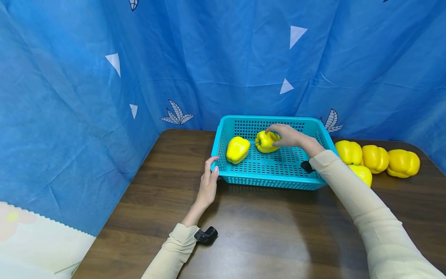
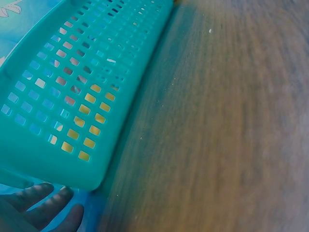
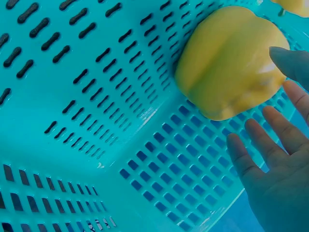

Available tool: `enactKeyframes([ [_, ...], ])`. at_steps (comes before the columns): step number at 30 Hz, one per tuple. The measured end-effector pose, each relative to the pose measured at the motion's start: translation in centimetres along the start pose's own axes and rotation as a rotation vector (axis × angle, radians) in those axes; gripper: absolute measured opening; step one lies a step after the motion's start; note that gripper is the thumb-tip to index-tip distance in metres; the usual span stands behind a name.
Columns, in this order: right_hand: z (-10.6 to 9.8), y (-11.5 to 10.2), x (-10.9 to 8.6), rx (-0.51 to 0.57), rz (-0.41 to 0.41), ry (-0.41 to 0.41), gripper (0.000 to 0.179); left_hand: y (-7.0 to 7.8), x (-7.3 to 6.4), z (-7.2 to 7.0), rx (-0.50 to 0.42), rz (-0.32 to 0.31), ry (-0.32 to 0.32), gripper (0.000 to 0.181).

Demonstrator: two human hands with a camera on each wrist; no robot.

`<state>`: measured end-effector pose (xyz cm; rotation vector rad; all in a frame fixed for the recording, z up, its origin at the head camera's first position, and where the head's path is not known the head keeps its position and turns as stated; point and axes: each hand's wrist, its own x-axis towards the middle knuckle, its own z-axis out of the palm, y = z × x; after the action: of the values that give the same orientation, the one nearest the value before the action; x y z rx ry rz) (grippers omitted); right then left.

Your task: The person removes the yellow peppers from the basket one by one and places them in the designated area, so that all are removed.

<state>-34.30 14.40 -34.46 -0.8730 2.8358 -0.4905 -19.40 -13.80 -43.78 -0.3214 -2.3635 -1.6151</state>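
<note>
Inside the turquoise plastic basket [image 1: 275, 182], two yellow bell peppers lie on the slotted floor. My right hand [image 1: 287, 135] reaches over the right-hand pepper [image 1: 265, 142], its thumb and fingertips at that pepper's side. In the right wrist view the same pepper [image 3: 227, 63] rests in the basket, and the fingers of the right hand [image 3: 280, 150] are spread beside it. The other pepper [image 1: 238, 150] lies near the basket's left end. My left hand [image 1: 208, 184] touches the basket's front left corner; in the left wrist view its fingers [image 2: 53, 203] extend against the end wall.
To the right of the basket, several more yellow peppers [image 1: 403, 163] sit on the brown wooden table [image 1: 258, 221]. A blue patterned curtain [image 1: 223, 62] hangs directly behind the basket and along the left side. Each wrist carries a small black camera [image 1: 206, 235].
</note>
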Motion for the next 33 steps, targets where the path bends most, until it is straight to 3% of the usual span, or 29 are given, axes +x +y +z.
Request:
enactKeyframes([
  [9,0.47,0.14,0.53,0.016,-0.022,-0.041,0.051,0.73,-0.13,-0.02,-0.006,0.001,0.003,0.04],
  [11,0.59,0.15,0.6,0.009,-0.021,-0.044,0.053,0.17,0.0,0.1,0.007,0.009,0.008,0.041],
  [24,1.0,-0.37,0.45,-0.099,0.011,-0.049,0.058,0.35,-0.04,0.11,0.021,0.001,0.006,0.042],
  [33,0.96,-0.36,0.47,-0.148,-0.002,-0.101,0.064,0.23,-0.11,0.06,0.016,-0.008,0.011,0.042],
])
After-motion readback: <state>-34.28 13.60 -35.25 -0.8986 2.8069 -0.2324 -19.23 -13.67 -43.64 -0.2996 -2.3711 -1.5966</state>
